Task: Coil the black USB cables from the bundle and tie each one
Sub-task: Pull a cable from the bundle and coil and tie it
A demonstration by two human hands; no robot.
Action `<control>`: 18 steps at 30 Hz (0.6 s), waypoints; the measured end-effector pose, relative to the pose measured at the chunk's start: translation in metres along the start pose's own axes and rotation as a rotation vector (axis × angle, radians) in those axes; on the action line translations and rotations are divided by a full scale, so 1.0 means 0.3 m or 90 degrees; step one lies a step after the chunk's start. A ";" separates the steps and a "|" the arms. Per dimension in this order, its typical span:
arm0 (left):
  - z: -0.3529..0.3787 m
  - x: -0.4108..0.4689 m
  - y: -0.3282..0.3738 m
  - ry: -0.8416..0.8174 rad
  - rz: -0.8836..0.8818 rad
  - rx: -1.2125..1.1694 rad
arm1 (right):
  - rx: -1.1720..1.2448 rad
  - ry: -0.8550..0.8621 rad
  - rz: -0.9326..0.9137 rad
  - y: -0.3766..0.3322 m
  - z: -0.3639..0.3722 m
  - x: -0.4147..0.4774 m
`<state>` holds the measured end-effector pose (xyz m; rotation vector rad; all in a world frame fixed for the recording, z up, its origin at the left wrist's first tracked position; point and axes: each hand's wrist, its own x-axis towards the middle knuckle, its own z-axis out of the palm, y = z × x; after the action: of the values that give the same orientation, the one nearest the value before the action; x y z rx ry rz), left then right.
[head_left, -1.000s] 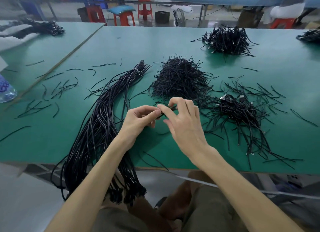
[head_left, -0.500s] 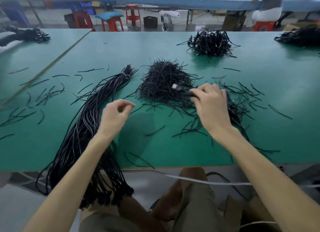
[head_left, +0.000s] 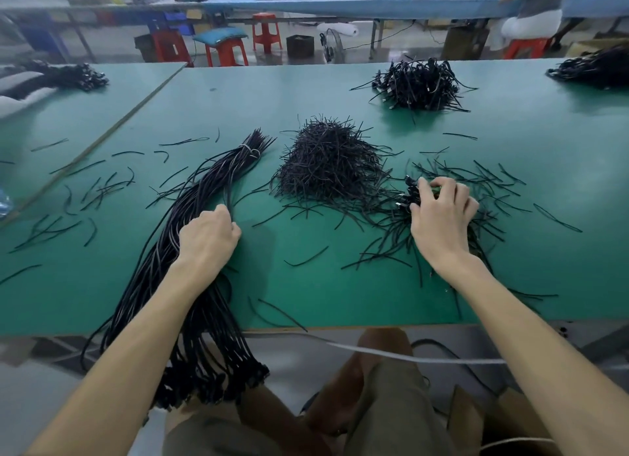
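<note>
Hands work apart on the green table (head_left: 306,285); the left hand (head_left: 207,241) sits at the right edge of the long bundle (head_left: 160,251) of black cables, fingers curled under and thumb closed against them, pinching a single cable (head_left: 229,190) that runs away from the grip toward the bundle's far end; that far end, well beyond the left hand, is bound with a pale tie (head_left: 251,150), while the near end passes under the left wrist and hangs off the table edge toward the lap, its plugs bunched together; the right hand (head_left: 442,217) lies palm down, fingers bent and spread over a coiled cable (head_left: 410,195), holding it down on the table, with plugs poking out just beside the thumb; how tight that hold is cannot be told, since the hand hides most of the coil; loose black ties (head_left: 493,183) lie scattered all round the right hand and under its wrist; between the two hands, a little beyond both, stands a heap of ties (head_left: 326,163); farther out past the right hand sits a pile of coiled cables (head_left: 418,85); stray ties (head_left: 102,190) lie out to the left of the left hand.
</note>
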<state>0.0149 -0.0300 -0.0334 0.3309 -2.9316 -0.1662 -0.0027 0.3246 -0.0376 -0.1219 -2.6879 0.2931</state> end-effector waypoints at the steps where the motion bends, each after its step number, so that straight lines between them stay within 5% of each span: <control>1: -0.002 -0.002 0.003 0.001 -0.001 0.004 | -0.012 0.010 -0.013 -0.007 -0.005 -0.004; 8: -0.038 -0.010 0.044 0.046 -0.004 -0.199 | 0.072 0.032 -0.154 -0.155 -0.041 -0.065; 11: -0.057 -0.005 0.059 -0.013 0.015 -0.320 | 0.132 -0.018 -0.238 -0.262 -0.042 -0.111; 18: -0.031 -0.038 0.029 -0.040 0.044 -0.308 | 0.266 -0.192 -0.315 -0.509 0.031 -0.179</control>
<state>0.0259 -0.0199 -0.0251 0.1501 -2.8315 -0.8666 0.0356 0.1672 -0.0337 0.7513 -2.7573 0.7467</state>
